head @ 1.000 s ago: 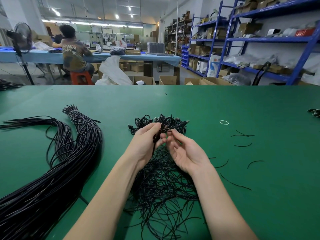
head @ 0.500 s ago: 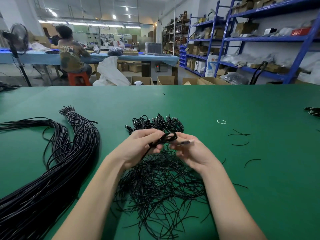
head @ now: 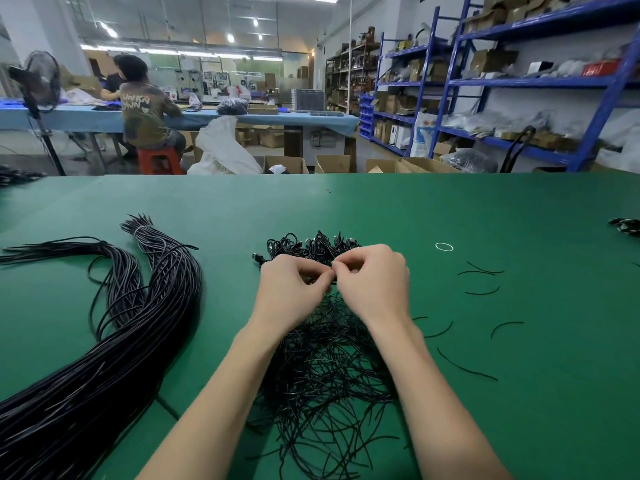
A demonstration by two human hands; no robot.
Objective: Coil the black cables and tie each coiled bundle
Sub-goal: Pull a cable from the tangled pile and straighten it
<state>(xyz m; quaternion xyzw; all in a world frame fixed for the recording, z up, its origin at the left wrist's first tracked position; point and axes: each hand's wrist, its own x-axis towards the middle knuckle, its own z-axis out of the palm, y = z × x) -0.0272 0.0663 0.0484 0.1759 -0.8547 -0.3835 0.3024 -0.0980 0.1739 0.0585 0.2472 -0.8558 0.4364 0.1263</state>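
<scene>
My left hand (head: 294, 289) and my right hand (head: 372, 284) meet at the fingertips over the middle of the green table (head: 381, 209). Both pinch a small coiled black cable bundle (head: 333, 273), which the fingers almost wholly hide. Just behind the hands lies a heap of coiled black bundles (head: 311, 245). Under my wrists spreads a loose pile of thin black tie wires (head: 325, 375). A thick sheaf of long black cables (head: 114, 344) runs along the left side, bound near its far end by a white band.
Loose tie wires (head: 481, 273) are scattered to the right, with a small white ring (head: 444, 247) beyond them. More cable sits at the right edge (head: 627, 226). Behind the table are cardboard boxes, blue shelving (head: 519, 81), a fan and a seated person (head: 147, 109).
My hands have closed together and turned knuckles up over the bundle. The connector that stuck out to the right is now hidden in my fingers.
</scene>
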